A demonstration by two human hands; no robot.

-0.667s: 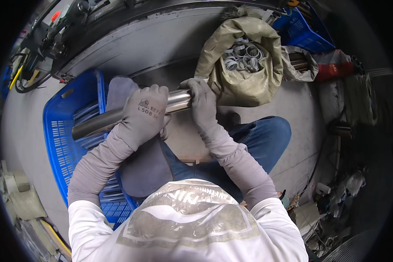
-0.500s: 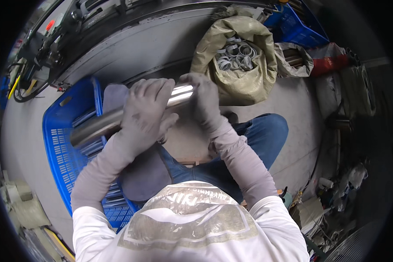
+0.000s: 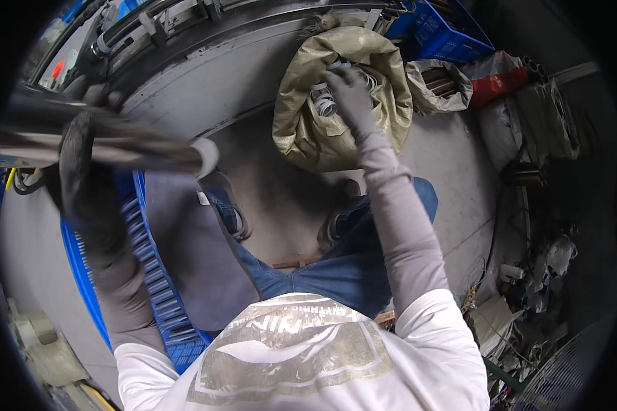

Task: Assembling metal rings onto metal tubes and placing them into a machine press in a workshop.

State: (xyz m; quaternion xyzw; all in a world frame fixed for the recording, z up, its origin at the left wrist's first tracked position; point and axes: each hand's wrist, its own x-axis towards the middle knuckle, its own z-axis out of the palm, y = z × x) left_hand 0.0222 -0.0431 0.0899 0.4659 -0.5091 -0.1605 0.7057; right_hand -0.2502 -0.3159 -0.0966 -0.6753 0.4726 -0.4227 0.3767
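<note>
My left hand, in a grey glove, is wrapped round a shiny metal tube at the left. The tube lies raised and roughly level, blurred by motion, above a blue crate. A white ring shows at its right end. My right hand, also gloved, reaches into a tan woven sack. Its outstretched fingers are among loose white rings, with their tips partly hidden. I cannot see any ring held in it.
The blue crate at my left holds several metal tubes. A grey pad lies beside it. Machinery runs along the far left. Another blue crate and a white sack of tubes stand far right.
Both hands were on the tube together in front of me. My left hand has carried it left and toward the machinery; my right hand has let go and moved into the sack.
</note>
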